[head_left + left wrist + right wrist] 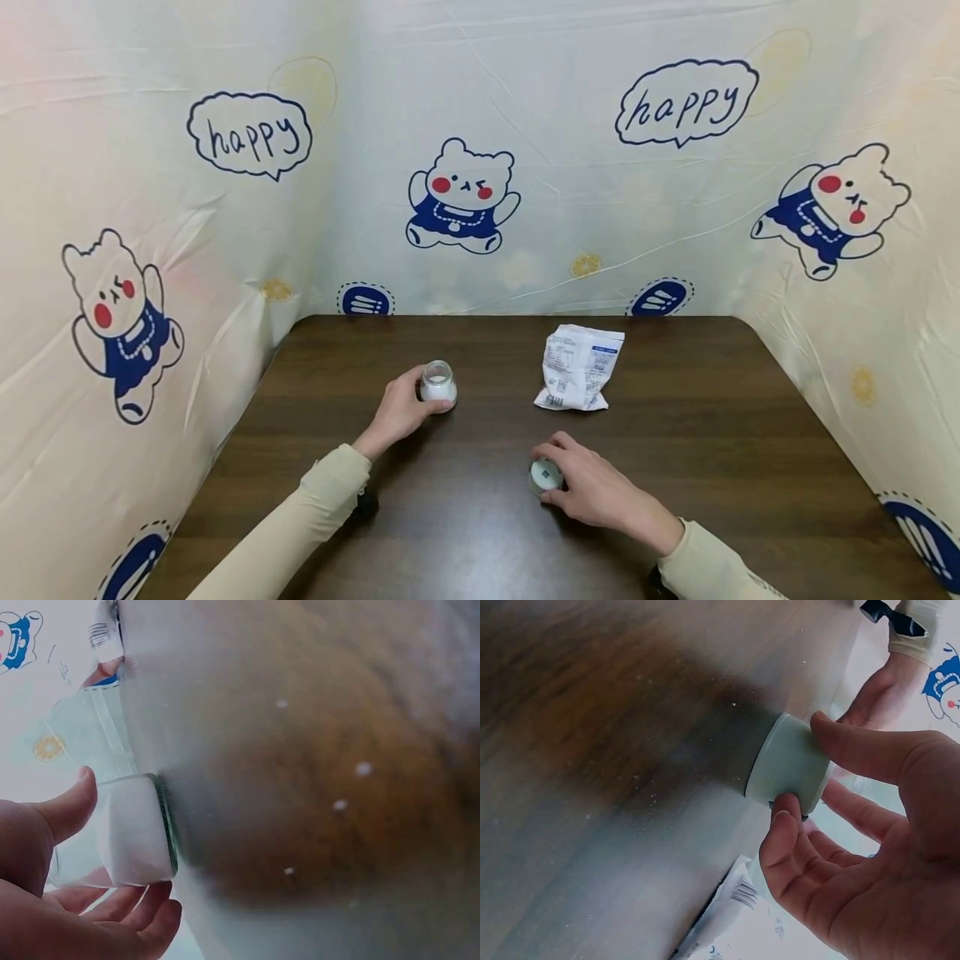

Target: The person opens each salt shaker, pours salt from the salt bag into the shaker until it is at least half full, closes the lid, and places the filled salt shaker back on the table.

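Observation:
Toward the left of the table, my left hand grips a small clear glass jar, with its thumb on one side and fingers on the other. White contents fill the lower part of the jar, as the left wrist view of the jar shows; its mouth is uncovered. Nearer the front and to the right, my right hand pinches a short, pale green round container between thumb and fingers. A small dark diamond mark sits on its light top. In the right wrist view, the container stands at the table surface.
A white crumpled packet with printed text, a blue band and a barcode lies beyond my right hand. Dark wood covers the table. A printed cloth with bears and "happy" bubbles hangs around its back and sides.

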